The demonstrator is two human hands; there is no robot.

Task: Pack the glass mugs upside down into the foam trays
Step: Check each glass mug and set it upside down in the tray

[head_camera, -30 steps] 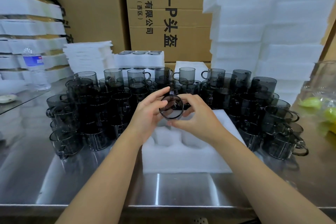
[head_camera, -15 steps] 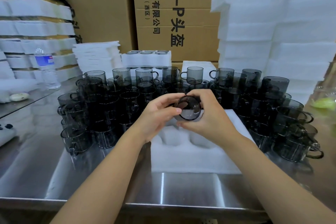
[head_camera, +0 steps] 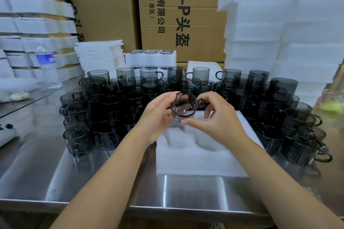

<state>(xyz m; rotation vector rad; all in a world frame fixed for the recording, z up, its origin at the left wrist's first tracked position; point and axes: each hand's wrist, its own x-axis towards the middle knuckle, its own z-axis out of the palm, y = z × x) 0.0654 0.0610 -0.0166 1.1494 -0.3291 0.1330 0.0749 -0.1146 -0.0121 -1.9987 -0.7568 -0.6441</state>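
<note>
Both hands hold one smoky grey glass mug [head_camera: 183,107] tipped on its side, its open mouth facing me, above the far end of a white foam tray [head_camera: 201,160]. My left hand [head_camera: 158,117] grips the mug's left wall. My right hand [head_camera: 216,119] grips its right side and underside, the handle by the fingers. The tray lies on the steel table [head_camera: 55,173] and its round pockets in view hold nothing. Many more grey mugs [head_camera: 111,106] stand stacked in an arc behind and beside the tray.
A packed foam tray [head_camera: 150,57] with mug bases showing sits behind the mugs. Tall foam stacks [head_camera: 279,29] rise at the right, more foam trays [head_camera: 37,29] at the left. A water bottle [head_camera: 47,67] stands left. Cardboard boxes [head_camera: 186,15] form the back wall.
The mug stays in both hands over the tray and has been turned a little; my right thumb has shifted under its rim. The camera view has shifted slightly.
</note>
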